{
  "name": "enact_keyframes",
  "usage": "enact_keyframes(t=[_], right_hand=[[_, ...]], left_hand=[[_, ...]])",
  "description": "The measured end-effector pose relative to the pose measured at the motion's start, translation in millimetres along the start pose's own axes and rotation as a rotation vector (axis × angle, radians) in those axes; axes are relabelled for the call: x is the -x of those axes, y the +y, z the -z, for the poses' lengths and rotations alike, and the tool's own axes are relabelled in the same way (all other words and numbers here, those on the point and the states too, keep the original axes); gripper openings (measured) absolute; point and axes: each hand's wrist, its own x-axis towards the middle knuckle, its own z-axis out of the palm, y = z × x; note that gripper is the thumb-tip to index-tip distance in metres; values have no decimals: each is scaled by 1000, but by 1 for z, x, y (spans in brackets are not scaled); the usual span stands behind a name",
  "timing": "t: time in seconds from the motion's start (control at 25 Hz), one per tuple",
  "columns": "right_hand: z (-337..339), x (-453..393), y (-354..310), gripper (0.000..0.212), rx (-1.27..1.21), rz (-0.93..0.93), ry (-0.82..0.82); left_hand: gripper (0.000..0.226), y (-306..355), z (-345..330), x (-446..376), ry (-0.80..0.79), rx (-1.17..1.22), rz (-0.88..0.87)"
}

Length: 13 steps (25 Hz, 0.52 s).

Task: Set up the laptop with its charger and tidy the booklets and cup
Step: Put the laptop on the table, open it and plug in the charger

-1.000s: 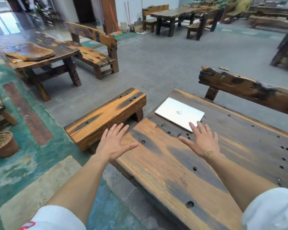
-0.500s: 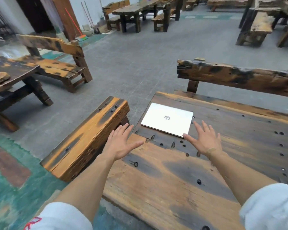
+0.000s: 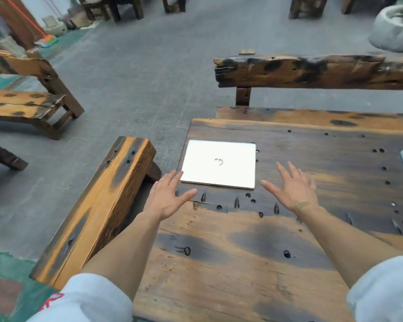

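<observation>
Laptop silver, lid closed, flat on table, left hand and right hand spread wide

Soft, even daylight filled your head view, with no hard shadows anywhere on the table. The laptop lid blew out to near pure white, its logo barely readable. Your right hand smeared with motion blur at the fingertips; your left hand read sharper. Toward twelve o'clock the floor stayed bright and washed. The wide lens bowed the bench at eight o'clock, and the sleeves at the bottom corners went soft and pale.
</observation>
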Motion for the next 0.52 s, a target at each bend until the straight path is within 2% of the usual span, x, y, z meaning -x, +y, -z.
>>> enact_keyframes(t=[0.32,0.52], right_hand=[[-38,-53,-23,91,-75,-142,-51],[-68,-111,-34,90,-92,-218,-126]], left_hand=[[97,-28,-30,-102,-130,42,-11],[91,-43,-57,-171,-213,59,112]])
